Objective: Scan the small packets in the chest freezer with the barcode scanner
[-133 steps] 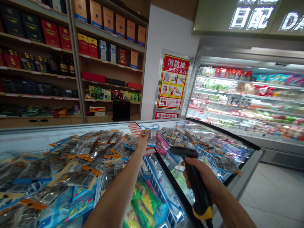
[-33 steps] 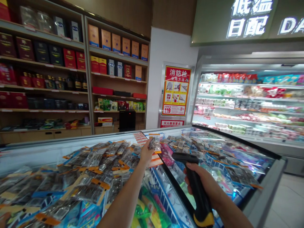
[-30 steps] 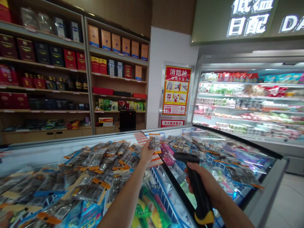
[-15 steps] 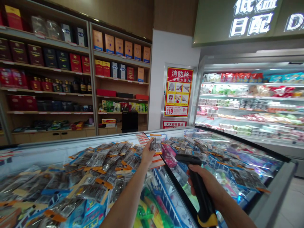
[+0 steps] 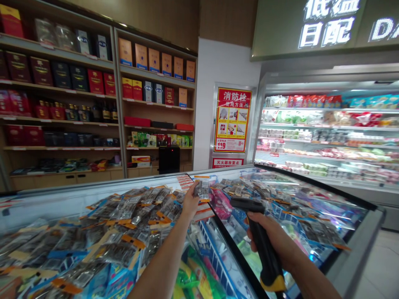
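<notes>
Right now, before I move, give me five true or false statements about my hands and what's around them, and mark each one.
1. Your right hand grips a handheld scanner. True.
2. Your left hand is empty. False: it holds a small packet.
3. A packet pile lies in the display case, to the left of your left hand. True.
4. The scanner is all white. False: it is black, with yellow near the bottom of its handle.
5. The red and yellow poster is to the right of the wooden shelves. True.
</notes>
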Available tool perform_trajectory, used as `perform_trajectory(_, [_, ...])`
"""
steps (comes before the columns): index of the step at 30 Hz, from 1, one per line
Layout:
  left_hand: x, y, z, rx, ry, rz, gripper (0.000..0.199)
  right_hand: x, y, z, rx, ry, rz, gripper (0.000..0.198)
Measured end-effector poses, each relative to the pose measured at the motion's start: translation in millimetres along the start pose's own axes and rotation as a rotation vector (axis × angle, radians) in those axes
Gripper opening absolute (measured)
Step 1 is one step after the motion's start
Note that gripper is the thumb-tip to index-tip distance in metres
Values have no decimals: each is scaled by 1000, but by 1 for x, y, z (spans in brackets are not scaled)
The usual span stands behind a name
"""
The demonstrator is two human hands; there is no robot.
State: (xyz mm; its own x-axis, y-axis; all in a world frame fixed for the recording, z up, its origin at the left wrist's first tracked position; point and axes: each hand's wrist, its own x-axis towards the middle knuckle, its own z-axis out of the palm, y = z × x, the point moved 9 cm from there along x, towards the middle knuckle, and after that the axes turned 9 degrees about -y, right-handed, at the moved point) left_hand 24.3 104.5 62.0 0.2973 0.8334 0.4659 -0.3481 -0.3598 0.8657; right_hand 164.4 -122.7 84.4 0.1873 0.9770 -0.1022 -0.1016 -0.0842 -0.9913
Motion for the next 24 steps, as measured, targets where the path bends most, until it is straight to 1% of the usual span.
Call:
perform_trajectory(3, [0, -1, -1, 3, -2, 5, 70, 1, 4, -1, 1, -23, 10, 27])
perform_trajectory(7, [1, -1, -2, 16, -11, 26, 70, 0, 9, -6, 41, 6, 29, 25])
perform_trajectory(10, [1, 0, -4, 34, 10, 23, 69, -1, 9, -8, 70, 16, 32, 25])
perform_trajectory(14, [-2, 7, -4, 85, 36, 36, 67, -2, 11, -11, 89, 38, 53, 25])
perform_trajectory(17, [-2, 9, -3, 84, 33, 39, 67, -3, 10, -11, 59, 39, 52, 26])
perform_trajectory(21, [0, 3, -3, 35, 14, 36, 68, -3, 5, -6, -17, 24, 18, 25])
perform_trajectory(24, [2, -1, -5, -19, 7, 35, 67, -1, 5, -2, -38, 28, 20, 25])
